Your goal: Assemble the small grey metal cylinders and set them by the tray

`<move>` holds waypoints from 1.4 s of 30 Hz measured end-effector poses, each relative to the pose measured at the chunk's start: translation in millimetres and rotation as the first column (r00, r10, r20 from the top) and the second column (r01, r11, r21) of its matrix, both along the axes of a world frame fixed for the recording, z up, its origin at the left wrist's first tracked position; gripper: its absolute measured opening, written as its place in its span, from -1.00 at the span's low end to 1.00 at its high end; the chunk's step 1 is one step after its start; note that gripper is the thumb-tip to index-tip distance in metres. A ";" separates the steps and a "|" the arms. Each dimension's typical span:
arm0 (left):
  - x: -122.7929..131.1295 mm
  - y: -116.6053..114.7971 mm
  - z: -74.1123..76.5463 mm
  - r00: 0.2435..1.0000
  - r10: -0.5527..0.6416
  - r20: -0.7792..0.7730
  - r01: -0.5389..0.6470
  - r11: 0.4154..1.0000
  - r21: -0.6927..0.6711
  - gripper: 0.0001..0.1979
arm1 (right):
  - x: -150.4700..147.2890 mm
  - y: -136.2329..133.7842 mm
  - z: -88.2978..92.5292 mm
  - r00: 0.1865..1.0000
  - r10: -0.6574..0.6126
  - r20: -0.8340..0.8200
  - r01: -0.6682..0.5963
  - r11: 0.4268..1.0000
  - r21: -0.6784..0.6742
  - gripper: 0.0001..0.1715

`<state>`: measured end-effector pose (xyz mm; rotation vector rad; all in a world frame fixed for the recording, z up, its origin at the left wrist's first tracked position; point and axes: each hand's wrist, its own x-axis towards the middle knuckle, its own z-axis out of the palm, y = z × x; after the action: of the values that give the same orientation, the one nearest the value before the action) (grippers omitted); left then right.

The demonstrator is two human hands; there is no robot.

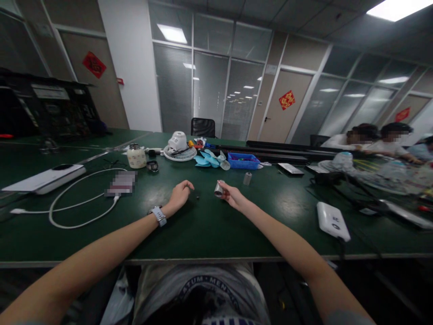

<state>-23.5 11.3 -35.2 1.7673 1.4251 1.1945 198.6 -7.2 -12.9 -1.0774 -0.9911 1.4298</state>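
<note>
Your forearms reach over the bench; right fingers pinch a metallic cylinder, probably to steady it; left fingers curl loosely, seemingly empty.

Cylinder in right fingers, basket behind, bottle left

The silvery cylinder in my right hand looks like metal, with a soft sheen; from here, the second cylinder reads as duller grey. I see a smooth, slightly glossy green tabletop — ceiling light smears across it. The fan housing looks like matt white plastic, the fan blades smooth pale-blue plastic, the basket blue plastic — and the white device smooth-shelled.
</note>
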 end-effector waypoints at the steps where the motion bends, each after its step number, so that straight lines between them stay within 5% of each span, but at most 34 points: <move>1: -0.1 -0.3 0.1 1.000 0.002 -0.006 -0.002 1.000 -0.006 -0.77 | 3.7 3.0 2.0 0.999 -0.040 0.022 0.039 0.998 0.049 -0.64; 3: -0.2 -0.7 0.5 1.000 0.004 -0.029 -0.004 1.000 -0.004 -0.77 | 17.4 11.0 8.9 0.977 -0.188 0.095 0.163 0.961 0.224 -0.57; 5: -0.2 -0.9 1.1 0.998 0.001 -0.055 -0.001 1.000 0.007 -0.78 | 40.4 20.7 17.5 0.901 -0.405 0.157 0.304 0.846 0.438 -0.49; 8: -0.2 -0.9 1.7 0.996 -0.004 -0.086 0.005 1.000 0.008 -0.78 | 88.5 35.6 23.6 0.674 -0.698 0.243 0.396 0.619 0.679 -0.39; 10: -0.1 -0.9 2.0 0.995 -0.012 -0.096 0.013 1.000 0.006 -0.78 | 122.9 44.6 17.7 0.482 -0.810 0.335 0.389 0.540 0.746 -0.37; 12: 0.1 -1.4 2.5 0.995 -0.016 -0.101 0.016 1.000 0.004 -0.79 | 152.8 52.4 4.7 0.332 -0.830 0.448 0.391 0.553 0.736 -0.41; 15: 0.4 -2.8 3.9 0.994 -0.008 -0.113 0.008 1.000 0.002 -0.79 | 182.7 62.4 -17.3 0.228 -0.767 0.599 0.383 0.637 0.670 -0.52; 23: 0.9 -5.1 6.1 0.989 -0.009 -0.150 0.011 1.000 0.013 -0.80 | 196.5 69.6 -34.7 0.190 -0.648 0.738 0.387 0.740 0.550 -0.56; 26: 0.9 -4.2 5.9 0.985 0.012 -0.172 -0.007 1.000 0.025 -0.79 | 190.0 62.9 -26.1 0.129 -0.701 0.701 0.421 0.679 0.602 -0.36; 29: 1.0 -4.0 5.8 0.985 0.035 -0.166 -0.030 0.999 0.030 -0.78 | 168.5 50.7 -6.8 0.003 -0.837 0.547 0.397 0.503 0.768 -0.22; 32: 1.5 -5.2 6.3 0.987 0.052 -0.154 -0.052 0.999 0.008 -0.77 | 123.8 32.6 13.0 0.097 -0.900 0.425 0.203 0.436 0.877 -0.46; 37: 0.8 -6.3 5.2 0.989 0.113 -0.093 -0.114 0.993 0.001 -0.67 | 22.3 -2.0 12.6 0.438 -0.651 0.620 -0.294 0.548 0.783 -0.75; 42: -0.8 -5.6 3.7 0.986 0.152 -0.065 -0.151 0.988 0.021 -0.63 | -31.4 -14.0 -7.9 0.417 -0.458 0.785 -0.525 0.583 0.620 -0.74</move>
<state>-24.2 5.8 -31.5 1.7497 1.6178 1.2376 167.2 -21.2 -20.9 -1.0236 -2.2323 0.0093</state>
